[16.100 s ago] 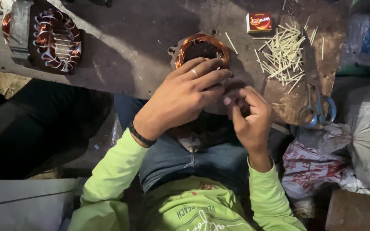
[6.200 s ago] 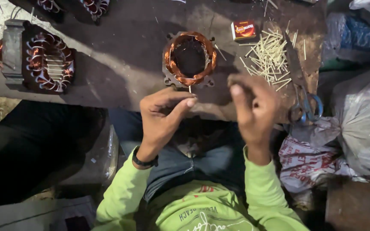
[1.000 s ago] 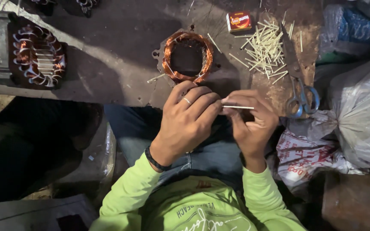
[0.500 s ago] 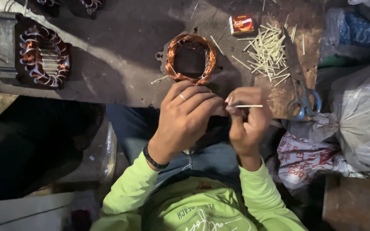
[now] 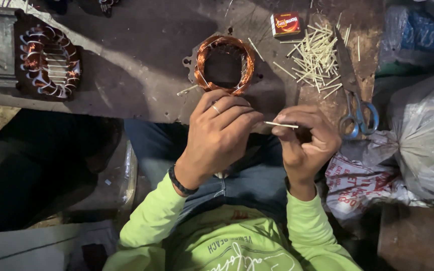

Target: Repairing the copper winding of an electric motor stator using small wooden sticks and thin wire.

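Thin pale stick (image 5: pixel 281 124), straight, matt, wood-like; held level just below the copper-wound stator (image 5: pixel 225 64). Left hand (image 5: pixel 220 136) and right hand (image 5: pixel 305 139) both pinch it, fingers closed on its ends. Stator: one ring of glossy copper winding in a dark metal frame, on a worn grey bench (image 5: pixel 136 60). Right of the stator: loose heap of like sticks (image 5: pixel 318 56), too many to count; one small red-and-yellow box (image 5: pixel 286 24); one pair of steel scissors (image 5: pixel 353 98). Far left of the stator: one larger wound stator (image 5: pixel 38 59).
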